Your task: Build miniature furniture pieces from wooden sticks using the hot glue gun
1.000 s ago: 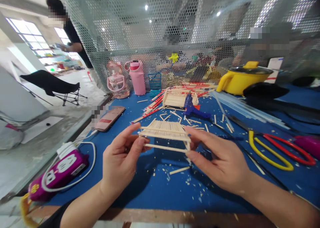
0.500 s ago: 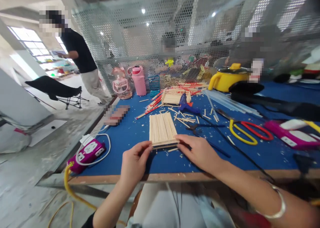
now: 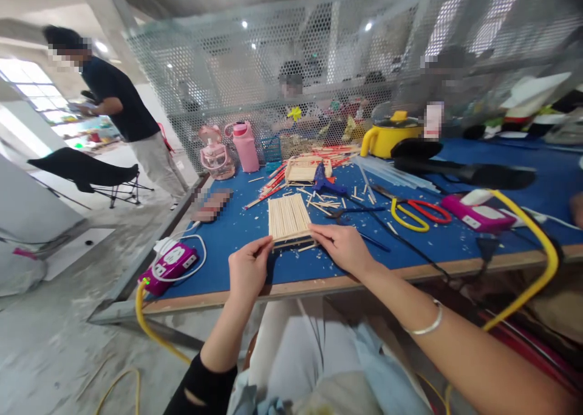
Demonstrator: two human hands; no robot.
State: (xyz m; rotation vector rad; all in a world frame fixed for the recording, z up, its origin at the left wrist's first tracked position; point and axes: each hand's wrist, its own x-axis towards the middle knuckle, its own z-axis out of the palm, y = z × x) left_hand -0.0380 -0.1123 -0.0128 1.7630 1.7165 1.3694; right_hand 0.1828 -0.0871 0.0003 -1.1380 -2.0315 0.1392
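Note:
A flat panel of pale wooden sticks (image 3: pixel 289 216), laid side by side, is in front of me on the blue table. My left hand (image 3: pixel 248 266) pinches the near left corner between thumb and fingers, where a crosswise wooden stick (image 3: pixel 294 237) runs along the panel's near edge. At the other end of that stick, the thumb and fingers of my right hand (image 3: pixel 342 245) are closed too. Whether the crosswise stick is fixed to the panel, I cannot tell. Beyond the panel lie a blue glue gun (image 3: pixel 325 181) and a small stick-built frame (image 3: pixel 300 171).
Scissors (image 3: pixel 410 214), pliers (image 3: pixel 344 213) and translucent glue sticks (image 3: pixel 396 175) lie to the right. A purple power strip (image 3: pixel 175 266) and phone (image 3: pixel 212 205) are on the left. Pink bottles (image 3: pixel 246 147) and a yellow pot (image 3: pixel 392 137) stand by the mesh screen. One person (image 3: pixel 121 111) stands left.
My view has shifted, so the table and both hands appear slightly higher and farther left. Both hands keep their pinch at the panel's near edge. The standing person's head and body also appear farther left.

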